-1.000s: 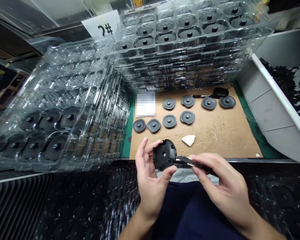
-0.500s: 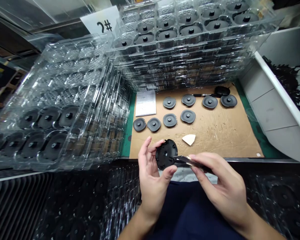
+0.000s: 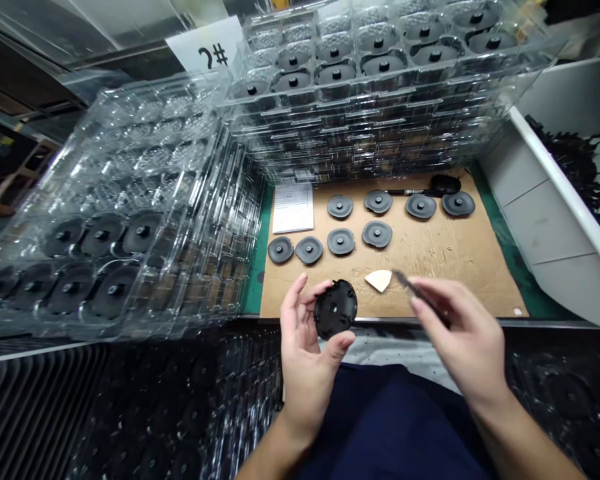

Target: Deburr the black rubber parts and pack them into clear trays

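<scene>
Black plastic disc [image 3: 335, 310] sits in the left hand [image 3: 305, 360], its grip pinching the rim between thumb and fingertips, just above the near edge of the cardboard sheet [image 3: 455, 267]. Right hand [image 3: 460, 333], well apart, has its grip pressed together on a slim dark tool [image 3: 420, 297], blurred. Cream triangular piece [image 3: 379, 281] lies on the cardboard just beyond the disc. Eight matching discs [image 3: 377, 235] sit in two rows toward the far edge, below stacked clear plastic trays [image 3: 360, 113]
</scene>
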{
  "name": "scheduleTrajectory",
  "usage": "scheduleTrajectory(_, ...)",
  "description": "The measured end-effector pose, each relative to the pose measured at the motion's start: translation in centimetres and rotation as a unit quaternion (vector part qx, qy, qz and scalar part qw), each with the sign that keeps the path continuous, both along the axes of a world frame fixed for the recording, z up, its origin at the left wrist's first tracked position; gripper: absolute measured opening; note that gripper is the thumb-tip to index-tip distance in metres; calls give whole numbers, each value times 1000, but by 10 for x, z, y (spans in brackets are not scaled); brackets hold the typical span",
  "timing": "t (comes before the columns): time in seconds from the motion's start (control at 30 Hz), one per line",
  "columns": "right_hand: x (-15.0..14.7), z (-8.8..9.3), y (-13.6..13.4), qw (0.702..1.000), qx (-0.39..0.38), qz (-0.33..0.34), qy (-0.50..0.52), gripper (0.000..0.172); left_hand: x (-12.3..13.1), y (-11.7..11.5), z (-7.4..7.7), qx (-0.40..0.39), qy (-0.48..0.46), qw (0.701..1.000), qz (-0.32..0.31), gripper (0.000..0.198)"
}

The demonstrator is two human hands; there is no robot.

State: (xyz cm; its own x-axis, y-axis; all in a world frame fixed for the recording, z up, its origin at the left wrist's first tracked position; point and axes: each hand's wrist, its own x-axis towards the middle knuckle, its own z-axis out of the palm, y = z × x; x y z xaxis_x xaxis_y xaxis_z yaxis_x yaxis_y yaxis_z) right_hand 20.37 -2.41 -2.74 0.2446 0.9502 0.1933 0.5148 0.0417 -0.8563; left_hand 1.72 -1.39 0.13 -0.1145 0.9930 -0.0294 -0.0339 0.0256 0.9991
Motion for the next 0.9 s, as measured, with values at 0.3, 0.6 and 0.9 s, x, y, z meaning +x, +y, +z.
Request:
scheduleTrajectory(0.3,67,-77,38,973,4,-80,-215,26,-3,-13,-1,92,160,983,-25,90)
scheduleTrajectory(0.6,13,9,2,942,187,242,-138,52,-3,-18,-3,134,233,958,-102,97)
scheduleTrajectory(0.9,-4,4,-16,982,57,175,42,25,-2,-27,-2,-176,-59,959,-213,36)
